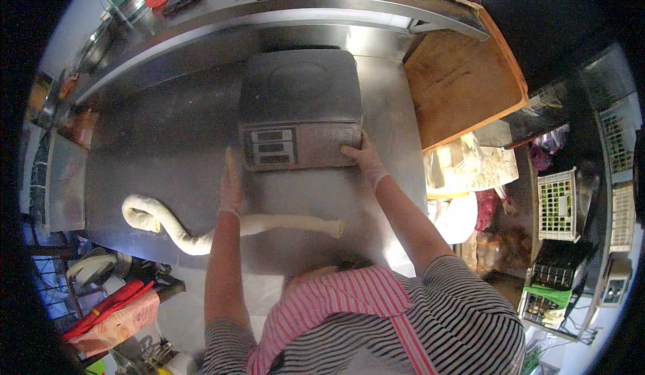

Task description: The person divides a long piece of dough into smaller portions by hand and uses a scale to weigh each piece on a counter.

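Observation:
A digital weighing scale with a dark flat platform stands on the stainless steel worktable. Its front panel carries several small display windows. My right hand, in a clear glove, grips the scale's front right corner, thumb on the front face and fingers along the side. Beside the scale's left edge, my left hand, also gloved, is held flat with fingers stretched forward; nothing is in it. A long rope of pale dough lies nearer to me, curled at its left end, passing beneath my left forearm.
A brown wooden board leans at the table's right end. Above the back edge runs a steel shelf holding cloth and a sack. White plastic crates stand far right. A red bag lies at lower left.

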`<state>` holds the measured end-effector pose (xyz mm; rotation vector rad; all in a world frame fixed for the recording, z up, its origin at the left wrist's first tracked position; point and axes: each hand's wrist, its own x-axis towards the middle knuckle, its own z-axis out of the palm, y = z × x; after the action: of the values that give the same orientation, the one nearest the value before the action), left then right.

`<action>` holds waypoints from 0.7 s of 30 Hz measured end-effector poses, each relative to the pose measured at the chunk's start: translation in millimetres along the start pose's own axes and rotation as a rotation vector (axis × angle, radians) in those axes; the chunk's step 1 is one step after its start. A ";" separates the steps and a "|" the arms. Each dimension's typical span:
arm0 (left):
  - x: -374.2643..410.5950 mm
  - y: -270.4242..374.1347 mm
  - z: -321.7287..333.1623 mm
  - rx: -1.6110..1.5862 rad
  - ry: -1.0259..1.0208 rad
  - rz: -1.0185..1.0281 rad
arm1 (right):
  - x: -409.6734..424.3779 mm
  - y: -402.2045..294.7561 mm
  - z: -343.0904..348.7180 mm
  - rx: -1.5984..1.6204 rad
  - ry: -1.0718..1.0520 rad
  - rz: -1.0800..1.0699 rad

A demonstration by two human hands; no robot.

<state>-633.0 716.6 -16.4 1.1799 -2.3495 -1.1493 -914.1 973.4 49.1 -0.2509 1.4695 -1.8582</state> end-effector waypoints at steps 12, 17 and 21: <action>53.1 58.5 24.7 -0.834 -0.034 -0.204 | 20.3 15.7 7.8 -0.324 0.179 -0.005; 54.8 31.5 24.2 -0.805 0.002 -0.252 | 20.1 34.5 10.0 -0.258 0.120 0.002; 43.8 35.7 31.2 -0.833 -0.102 -0.187 | 19.4 79.4 -18.8 -0.382 0.186 -0.023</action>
<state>-697.4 712.2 -14.2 1.0265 -1.5195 -2.0026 -904.7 969.6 -34.1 -0.2824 1.9559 -1.6405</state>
